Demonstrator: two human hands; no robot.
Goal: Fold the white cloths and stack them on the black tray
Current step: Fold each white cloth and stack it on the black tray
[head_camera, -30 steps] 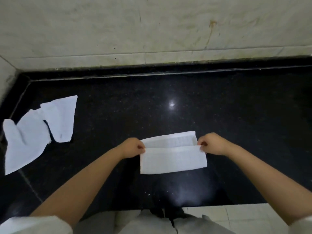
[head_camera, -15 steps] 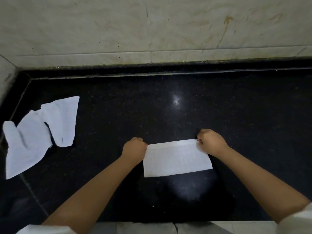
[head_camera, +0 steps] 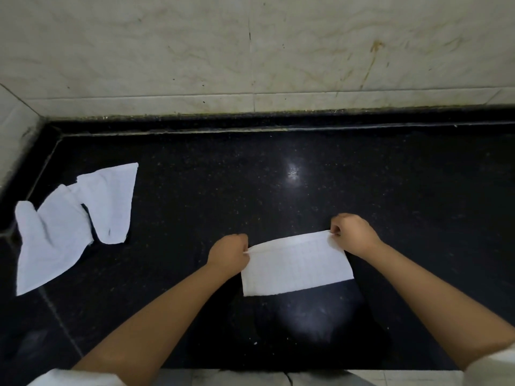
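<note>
both hands hold the folded white cloth [head_camera: 296, 264] by its far top corners, probably to keep the doubled layers lined up and taut so the next fold comes out square. left hand [head_camera: 229, 253] has fingers curled tight, pinching the left corner between thumb and finger; right hand [head_camera: 352, 234] does the same on the right corner, fingers bunched and clamped on the edge. the cloth is at centre-front of the black surface [head_camera: 278, 190], tilted a bit, right corner higher in view than the left. can't tell if its lower edge rests on the surface or hangs just off it.

cloth looks like a clean white rectangle, wider than tall, faint woven grid texture, a hem or layer line just under the top edge, so it reads as folded once already. thin and limp, will sag if one corner is let go.

unfolded white cloths [head_camera: 69, 227] lie crumpled well apart at the left, near the corner of the tiled wall [head_camera: 250, 51]. no separate tray visible, unless the black surface is it.
</note>
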